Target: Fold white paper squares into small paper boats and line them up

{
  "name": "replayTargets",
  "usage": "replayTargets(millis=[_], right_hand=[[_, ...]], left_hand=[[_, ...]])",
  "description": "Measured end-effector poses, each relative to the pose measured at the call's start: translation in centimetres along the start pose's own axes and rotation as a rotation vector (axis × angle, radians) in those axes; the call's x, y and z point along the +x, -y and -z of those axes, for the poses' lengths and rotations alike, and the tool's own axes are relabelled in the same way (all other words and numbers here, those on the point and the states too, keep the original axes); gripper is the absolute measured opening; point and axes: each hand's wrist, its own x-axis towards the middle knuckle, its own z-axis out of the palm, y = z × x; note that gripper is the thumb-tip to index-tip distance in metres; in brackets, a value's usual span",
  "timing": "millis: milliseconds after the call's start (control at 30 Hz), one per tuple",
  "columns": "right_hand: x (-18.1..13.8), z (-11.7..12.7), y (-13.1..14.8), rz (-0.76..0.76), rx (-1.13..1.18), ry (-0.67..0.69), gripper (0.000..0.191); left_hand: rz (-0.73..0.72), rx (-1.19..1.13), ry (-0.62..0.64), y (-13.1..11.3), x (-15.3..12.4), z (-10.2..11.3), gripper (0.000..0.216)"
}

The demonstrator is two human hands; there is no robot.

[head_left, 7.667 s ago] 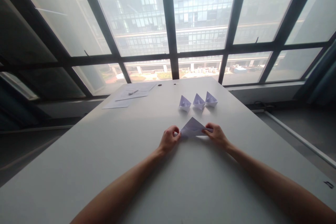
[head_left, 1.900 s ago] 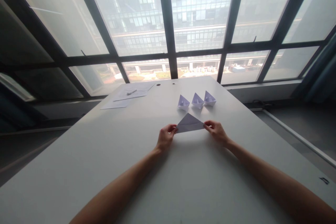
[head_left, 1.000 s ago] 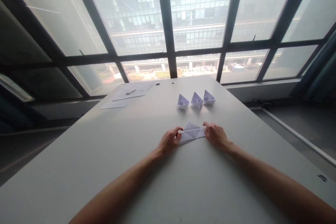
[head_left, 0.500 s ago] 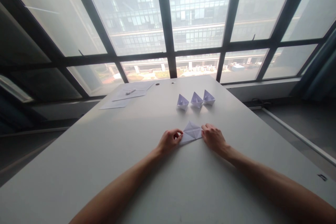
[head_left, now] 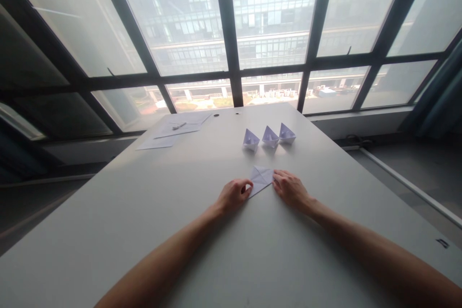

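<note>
One white table (head_left: 162, 183) is set before a dark-framed window (head_left: 274, 19); a blue curtain (head_left: 433, 98) is hung at right. Folded paper (head_left: 260, 179): white, creased, roughly four-sided, laid flat mid-table, its left corner touched by the curled, narrowly parted fingers of the left hand (head_left: 234, 196), its right edge covered by the close-set fingers of the right hand (head_left: 290, 187); whether it is gripped cannot be told. Three paper boats (head_left: 270, 138) are ranged beyond. A dark mark (head_left: 442, 243) is too small to be read.

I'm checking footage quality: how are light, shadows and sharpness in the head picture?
Head view: backlight washes out the windows; head view: soft shadows fall toward the camera from the paper boats; head view: creases on the folded paper look soft, and window frames splay outward.
</note>
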Motion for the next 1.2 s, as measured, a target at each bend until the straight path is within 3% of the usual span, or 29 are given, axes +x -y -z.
replayTargets(millis=[167,233,367,467,733,900,1200], right_hand=[[0.1,-0.2,-0.6,0.142,0.099,0.023,0.028],[0.1,-0.2,-0.7,0.218,0.133,0.049,0.031],[0.0,-0.2,-0.6,0.283,0.163,0.084,0.036],[-0.1,-0.5,-0.5,0.252,0.149,0.127,0.047],[0.3,-1.5,-0.9,-0.016,0.024,0.181,0.073],[0.3,-1.7,-1.0,-0.108,0.004,0.188,0.075],[0.2,-1.3,-0.7,-0.076,0.049,0.149,0.064]], left_hand=[[-0.124,0.055,-0.095,0.0,0.1,0.1,0.036],[-0.163,0.081,-0.031,0.0,0.2,0.1,0.046],[-0.26,0.144,0.232,-0.2,0.1,0.3,0.052],[-0.268,0.181,0.318,-0.2,0.1,0.4,0.049],[-0.252,0.188,0.341,-0.3,0.2,0.5,0.05],[-0.266,0.181,0.334,0.0,0.2,0.4,0.047],[-0.33,0.212,0.344,0.6,0.0,0.6,0.054]])
